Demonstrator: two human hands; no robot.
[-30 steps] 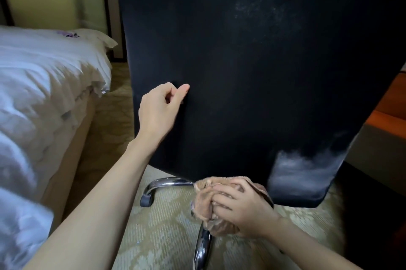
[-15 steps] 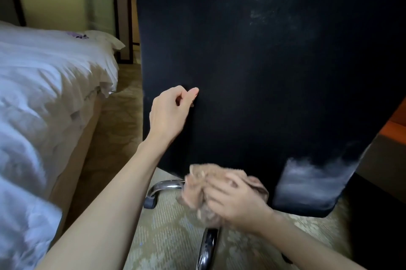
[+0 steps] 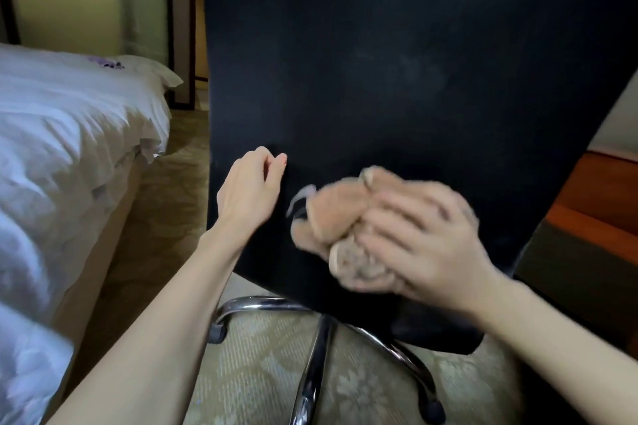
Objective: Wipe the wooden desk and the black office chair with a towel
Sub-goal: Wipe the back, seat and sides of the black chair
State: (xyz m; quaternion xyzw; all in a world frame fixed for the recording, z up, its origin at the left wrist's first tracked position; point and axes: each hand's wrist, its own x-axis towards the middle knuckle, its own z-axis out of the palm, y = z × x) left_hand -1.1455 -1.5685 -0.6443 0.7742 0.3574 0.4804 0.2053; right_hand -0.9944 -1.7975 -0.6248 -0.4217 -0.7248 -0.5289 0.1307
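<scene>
The back of the black office chair (image 3: 397, 79) fills the middle and top of the head view, with faint dusty smears on it. My right hand (image 3: 424, 245) grips a bunched tan towel (image 3: 331, 217) against the lower part of the chair back; both are motion-blurred. My left hand (image 3: 250, 188) rests on the chair back's left edge, fingers curled against it. A corner of the orange wooden desk (image 3: 600, 196) shows at the right, behind the chair. The chair's chrome base (image 3: 317, 348) shows below.
A bed with white bedding (image 3: 69, 148) runs along the left, close to the chair. Patterned beige carpet (image 3: 262, 372) covers the floor. A dark-framed doorway (image 3: 188, 27) stands at the back, left of the chair.
My right hand has lifted the towel from the chair base up onto the lower chair back. The view has shifted so the chair sits higher and farther right. My left hand stays on the edge.
</scene>
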